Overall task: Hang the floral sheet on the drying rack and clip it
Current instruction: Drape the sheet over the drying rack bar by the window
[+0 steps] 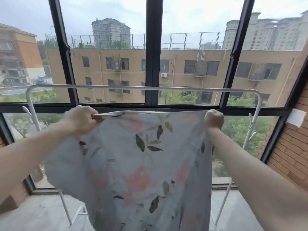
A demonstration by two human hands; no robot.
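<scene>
Head view is showing both hands, left hand (80,119) and right hand (214,120), gripping the floral sheet (133,164) by its top edge. That edge is running parallel to the drying rack's top bar (141,88), lying below it, both hands about equally near.

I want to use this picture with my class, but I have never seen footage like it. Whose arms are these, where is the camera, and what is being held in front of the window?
The camera sits on a person's head and looks forward and down, so the two bare arms are that person's own. The left hand and the right hand each grip a top corner of a floral sheet, stretched between them and hanging down. Behind it stands a white drying rack; its top bar shows above the sheet, which is not yet over it. Beyond are a dark-framed window and buildings. No clips can be made out.
</scene>
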